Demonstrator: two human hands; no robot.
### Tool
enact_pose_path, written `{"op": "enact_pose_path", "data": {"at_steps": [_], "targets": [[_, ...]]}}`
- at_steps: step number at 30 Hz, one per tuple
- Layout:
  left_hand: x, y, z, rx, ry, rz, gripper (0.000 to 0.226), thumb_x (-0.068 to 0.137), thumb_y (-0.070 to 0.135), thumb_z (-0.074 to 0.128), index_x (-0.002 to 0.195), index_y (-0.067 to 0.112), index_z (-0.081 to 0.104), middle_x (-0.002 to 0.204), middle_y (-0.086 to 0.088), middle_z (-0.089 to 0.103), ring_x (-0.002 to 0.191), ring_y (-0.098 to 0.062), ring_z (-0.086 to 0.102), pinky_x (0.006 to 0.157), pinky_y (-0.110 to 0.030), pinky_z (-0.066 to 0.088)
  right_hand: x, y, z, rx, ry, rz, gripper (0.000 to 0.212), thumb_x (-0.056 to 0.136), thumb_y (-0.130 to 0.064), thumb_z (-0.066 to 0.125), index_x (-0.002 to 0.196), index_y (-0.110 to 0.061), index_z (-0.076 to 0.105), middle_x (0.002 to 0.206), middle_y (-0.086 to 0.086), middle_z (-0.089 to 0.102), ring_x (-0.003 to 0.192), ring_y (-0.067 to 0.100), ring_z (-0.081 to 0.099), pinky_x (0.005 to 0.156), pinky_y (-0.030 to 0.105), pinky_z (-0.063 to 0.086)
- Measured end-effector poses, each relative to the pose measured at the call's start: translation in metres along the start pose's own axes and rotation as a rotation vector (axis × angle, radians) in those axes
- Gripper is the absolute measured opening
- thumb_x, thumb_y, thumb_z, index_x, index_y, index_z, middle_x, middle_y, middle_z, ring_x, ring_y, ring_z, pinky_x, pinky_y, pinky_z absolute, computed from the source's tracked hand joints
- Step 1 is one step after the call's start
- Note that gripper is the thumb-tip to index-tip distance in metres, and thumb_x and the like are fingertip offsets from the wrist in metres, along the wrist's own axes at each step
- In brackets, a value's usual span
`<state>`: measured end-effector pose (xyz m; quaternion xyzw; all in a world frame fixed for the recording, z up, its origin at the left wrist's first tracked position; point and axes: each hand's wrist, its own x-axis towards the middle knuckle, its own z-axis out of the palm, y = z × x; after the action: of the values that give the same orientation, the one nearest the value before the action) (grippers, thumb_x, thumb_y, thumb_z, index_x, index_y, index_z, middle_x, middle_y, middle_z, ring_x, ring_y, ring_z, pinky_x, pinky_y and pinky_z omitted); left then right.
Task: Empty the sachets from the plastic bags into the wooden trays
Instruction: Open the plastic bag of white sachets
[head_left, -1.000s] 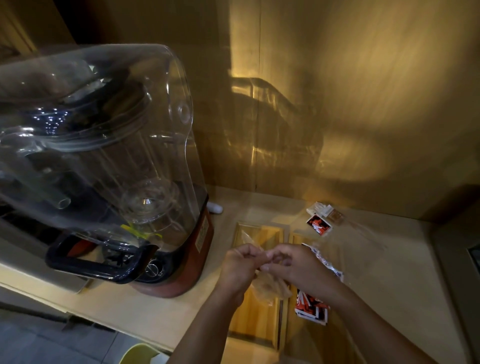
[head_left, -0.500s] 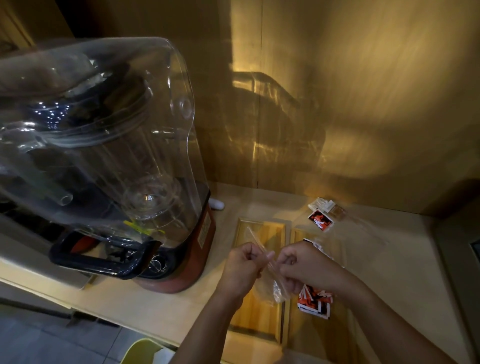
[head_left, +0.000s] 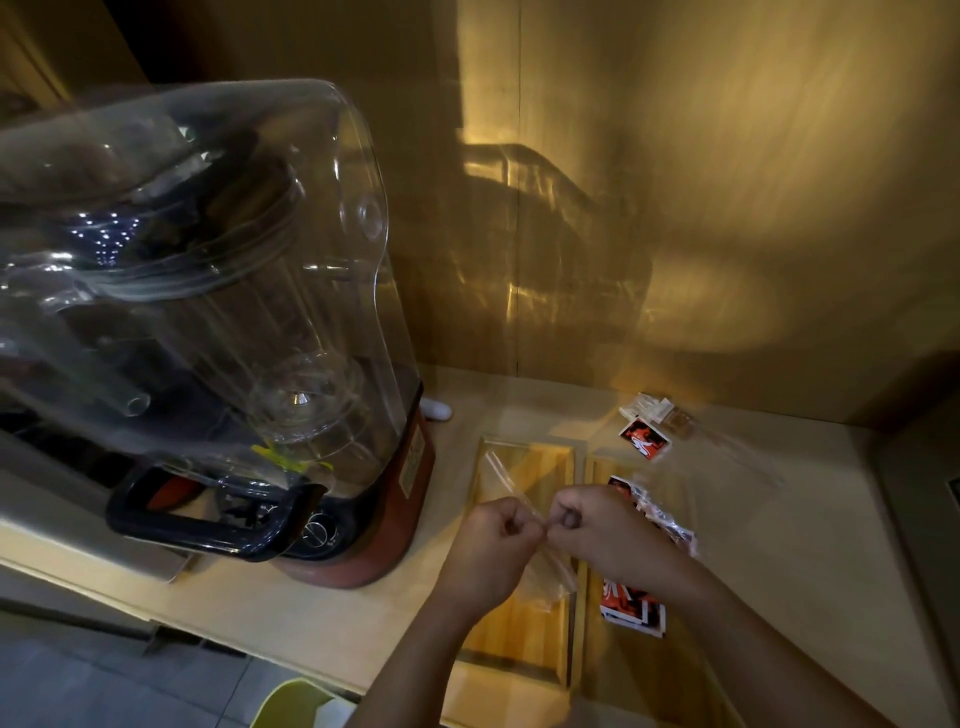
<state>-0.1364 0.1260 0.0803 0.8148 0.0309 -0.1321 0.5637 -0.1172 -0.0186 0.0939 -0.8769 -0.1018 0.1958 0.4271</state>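
Note:
Two wooden trays lie side by side on the counter: the left tray (head_left: 524, 644) looks bare, and the right tray (head_left: 597, 467) holds red-and-white sachets (head_left: 631, 613). Above the left tray, my left hand (head_left: 491, 551) and my right hand (head_left: 608, 535) pinch a clear plastic bag (head_left: 550, 577) between them, fists almost touching. The bag hangs crumpled below my fingers, and a strip of it rises to the upper left. One loose sachet (head_left: 644, 439) lies behind the trays, inside or under another clear bag (head_left: 727, 447).
A large blender (head_left: 208, 322) with a clear cover and red base stands on the left of the counter. A white packet (head_left: 647, 408) lies near the back wall. A dark appliance (head_left: 935, 493) bounds the right edge. A yellow-green object (head_left: 296, 701) sits below the counter front.
My hands pulled slightly apart and then closed together again on the bag, staying above the left tray. The bag now hangs lower and more stretched. The view shifted a little.

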Motion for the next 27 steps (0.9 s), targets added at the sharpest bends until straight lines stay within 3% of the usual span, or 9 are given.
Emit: {"op": "enact_pose_path", "data": {"at_steps": [5,9,13,15,17,21,24,27], "targets": [[-0.005,-0.001,-0.004,0.302,0.032,0.016,0.034,0.076,0.015,0.061,0.05,0.022,0.04,0.052,0.004,0.043,0.054,-0.013,0.043,0.055,-0.028,0.034,0.003,0.003,0.004,-0.208,0.058,-0.009,0.032,0.078,-0.021,0.06,0.053,-0.027,0.04,0.055,-0.006,0.044,0.057,0.013,0.044,0.055,0.03,0.036],[-0.01,0.001,-0.006,0.431,0.127,-0.03,0.036,0.076,0.021,0.061,0.049,0.018,0.037,0.051,0.003,0.04,0.054,-0.017,0.043,0.048,-0.029,0.029,0.002,0.011,-0.002,-0.246,0.169,0.109,0.029,0.079,-0.023,0.06,0.057,-0.024,0.041,0.06,-0.004,0.048,0.061,0.015,0.048,0.06,0.032,0.042],[-0.011,0.005,-0.006,0.373,0.177,-0.052,0.023,0.074,0.018,0.059,0.057,0.016,0.044,0.06,-0.001,0.05,0.063,-0.025,0.055,0.056,-0.032,0.043,0.001,0.008,-0.004,-0.152,0.014,0.093,0.01,0.079,-0.024,0.062,0.079,-0.018,0.054,0.077,0.0,0.058,0.071,0.015,0.054,0.063,0.029,0.043],[-0.012,0.004,-0.007,0.313,0.167,-0.06,0.018,0.073,0.013,0.058,0.063,0.019,0.045,0.064,-0.005,0.056,0.07,-0.029,0.063,0.064,-0.042,0.055,0.001,0.006,-0.001,-0.128,-0.011,0.049,0.009,0.082,-0.026,0.062,0.078,-0.02,0.056,0.073,-0.004,0.057,0.069,0.011,0.053,0.06,0.026,0.041],[-0.012,0.001,-0.007,0.276,0.158,-0.061,0.015,0.077,0.013,0.06,0.071,0.022,0.049,0.068,-0.009,0.064,0.07,-0.029,0.066,0.067,-0.048,0.056,0.0,0.006,0.001,-0.125,0.001,0.027,0.015,0.084,-0.027,0.06,0.07,-0.023,0.054,0.064,-0.007,0.052,0.061,0.009,0.049,0.057,0.025,0.039],[-0.011,-0.006,-0.01,0.259,0.221,-0.034,0.018,0.081,0.023,0.065,0.067,0.018,0.056,0.066,-0.005,0.068,0.065,-0.025,0.067,0.065,-0.047,0.056,-0.002,0.01,-0.001,-0.203,0.06,0.03,0.024,0.084,-0.025,0.057,0.062,-0.025,0.047,0.058,-0.006,0.047,0.061,0.017,0.052,0.058,0.03,0.038],[-0.012,-0.005,-0.017,0.227,0.234,-0.004,0.017,0.082,0.023,0.067,0.069,0.014,0.059,0.064,-0.003,0.067,0.059,-0.019,0.064,0.061,-0.043,0.056,-0.006,0.009,-0.006,0.033,0.035,0.041,0.012,0.081,-0.035,0.063,0.077,-0.027,0.055,0.069,-0.007,0.053,0.066,0.011,0.052,0.059,0.024,0.039],[-0.013,-0.001,-0.017,0.214,0.17,0.04,0.017,0.081,0.021,0.067,0.069,0.011,0.061,0.059,0.0,0.063,0.053,-0.013,0.059,0.057,-0.036,0.052,-0.007,0.003,-0.006,0.152,-0.043,0.032,0.034,0.075,-0.048,0.066,0.097,-0.024,0.058,0.079,-0.005,0.058,0.07,0.008,0.055,0.059,0.024,0.04]]}}
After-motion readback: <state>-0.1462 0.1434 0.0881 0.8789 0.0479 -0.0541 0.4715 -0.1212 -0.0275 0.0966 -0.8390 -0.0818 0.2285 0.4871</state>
